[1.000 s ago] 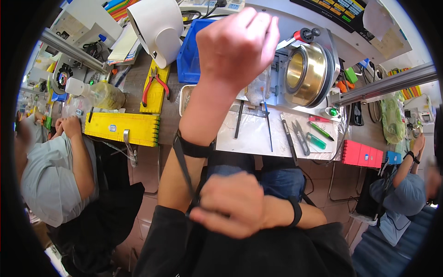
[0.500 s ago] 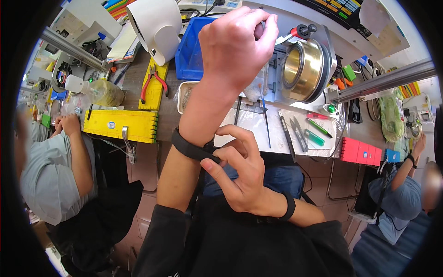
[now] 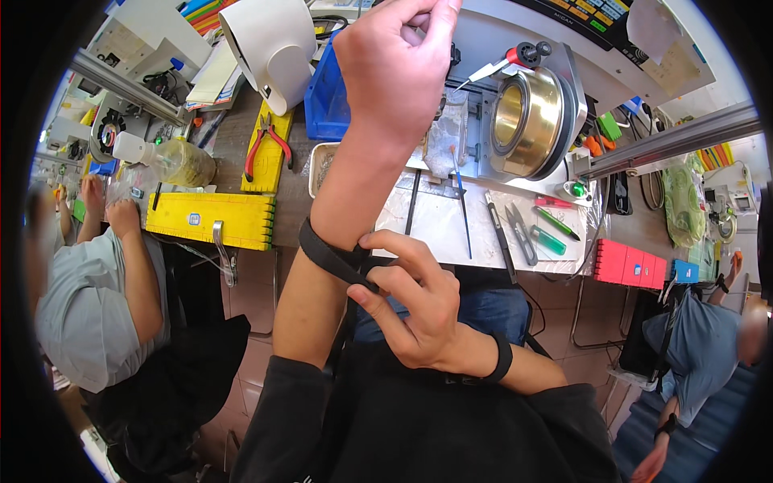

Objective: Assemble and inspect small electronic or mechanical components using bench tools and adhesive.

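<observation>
Raised before me at the top centre, my left hand [image 3: 394, 76] is closed in a loose fist, and nothing shows in it. A black wristband [image 3: 326, 256] goes round my left forearm below the wrist. My right hand [image 3: 420, 304] reaches across to it, with thumb and middle finger pinching the band's end at its inner side. The right index fingertip lies against the left forearm just above the strap. My right wrist wears a second black band [image 3: 503, 358].
On the bench are a blue bin [image 3: 326, 101], red-handled pliers [image 3: 264, 145], a brass-coloured cylinder [image 3: 515, 121], tweezers [image 3: 522, 233], a fine brush [image 3: 463, 205] and a green pen [image 3: 557, 223]. Yellow [image 3: 209, 219] and red [image 3: 630, 263] blocks line the front edge. Other people sit on both sides.
My left fist has moved slightly up and left. My right fingers have shifted and spread a little at the band. The person at right has lowered an arm; another hand rises at far left.
</observation>
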### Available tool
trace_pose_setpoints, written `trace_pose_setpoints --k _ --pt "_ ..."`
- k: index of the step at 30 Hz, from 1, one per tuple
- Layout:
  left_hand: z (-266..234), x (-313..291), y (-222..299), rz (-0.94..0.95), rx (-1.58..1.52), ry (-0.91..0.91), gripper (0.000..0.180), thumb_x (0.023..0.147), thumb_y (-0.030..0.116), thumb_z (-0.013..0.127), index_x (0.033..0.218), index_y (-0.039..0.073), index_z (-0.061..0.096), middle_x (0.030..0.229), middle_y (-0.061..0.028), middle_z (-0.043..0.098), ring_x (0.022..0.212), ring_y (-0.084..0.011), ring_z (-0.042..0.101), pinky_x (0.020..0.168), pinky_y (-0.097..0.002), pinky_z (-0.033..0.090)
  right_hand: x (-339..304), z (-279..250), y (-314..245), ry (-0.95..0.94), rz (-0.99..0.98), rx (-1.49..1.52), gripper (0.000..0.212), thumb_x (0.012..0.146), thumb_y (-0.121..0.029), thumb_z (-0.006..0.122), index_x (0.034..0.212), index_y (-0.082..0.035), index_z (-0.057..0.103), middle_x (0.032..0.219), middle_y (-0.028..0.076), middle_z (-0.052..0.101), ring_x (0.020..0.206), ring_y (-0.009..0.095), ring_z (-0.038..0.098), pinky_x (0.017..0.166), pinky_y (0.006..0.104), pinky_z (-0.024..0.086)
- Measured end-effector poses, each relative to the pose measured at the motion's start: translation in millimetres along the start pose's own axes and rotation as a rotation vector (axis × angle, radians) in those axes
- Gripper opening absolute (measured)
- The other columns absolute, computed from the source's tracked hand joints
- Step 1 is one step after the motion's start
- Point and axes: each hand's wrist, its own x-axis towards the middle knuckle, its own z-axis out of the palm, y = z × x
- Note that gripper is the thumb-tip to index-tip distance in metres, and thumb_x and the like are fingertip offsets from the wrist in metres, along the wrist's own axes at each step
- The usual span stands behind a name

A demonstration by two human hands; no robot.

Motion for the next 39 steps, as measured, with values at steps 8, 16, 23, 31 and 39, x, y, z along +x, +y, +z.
trace_pose_setpoints --k 8,16,23,31,39 --pt "4.4 -3.9 -13.5 -0.452 -0.474 -0.008 0.013 0.091 0.009 0.066 0.090 -0.003 0.070 0.064 0.0016 0.059 0.049 -0.0030 0.045 0.044 -0.0193 0.033 3.1 -4.9 -0.2 -0.077 0.018 0.028 0.015 0.079 -0.003 0.072 0.079 0.002 0.057 0.107 0.016 0.059 0.056 0.014 0.053 0.053 0.0266 0.044" --pt "7.0 -5.1 -13.0 -0.427 -0.437 0.006 0.011 0.091 0.009 0.067 0.087 -0.001 0.070 0.063 0.0033 0.058 0.050 -0.0015 0.046 0.044 -0.0187 0.032 2.5 -6.3 -3.5 -0.094 0.040 0.040 0.014 0.080 -0.003 0.071 0.079 0.002 0.058 0.109 0.016 0.057 0.057 0.014 0.052 0.053 0.0262 0.043" --pt "3.7 -5.2 -6.4 -0.260 -0.263 -0.052 0.009 0.090 0.005 0.065 0.087 -0.002 0.071 0.065 0.0036 0.059 0.055 -0.0011 0.048 0.049 -0.0181 0.035 -2.9 -7.9 -1.8 0.004 0.105 0.068 0.013 0.081 -0.005 0.071 0.081 0.002 0.060 0.110 0.015 0.047 0.061 0.017 0.053 0.058 0.0298 0.044" --pt "2.4 -4.8 -15.5 -0.445 -0.516 -0.041 0.010 0.090 0.006 0.065 0.089 -0.002 0.071 0.068 0.0025 0.060 0.059 -0.0028 0.049 0.053 -0.0184 0.035 -10.8 -10.6 -1.9 0.034 0.223 0.221 0.017 0.086 -0.009 0.068 0.079 0.004 0.060 0.102 0.011 0.043 0.072 0.015 0.056 0.067 0.0282 0.045" --pt "4.4 -5.3 -14.1 -0.486 -0.555 -0.075 0.012 0.090 0.007 0.064 0.088 0.000 0.072 0.068 0.0032 0.058 0.055 -0.0025 0.044 0.050 -0.0181 0.030 -14.0 3.6 2.4 0.043 0.421 0.444 0.018 0.088 -0.012 0.068 0.083 0.004 0.063 0.102 0.010 0.047 0.075 0.013 0.056 0.071 0.0253 0.044"
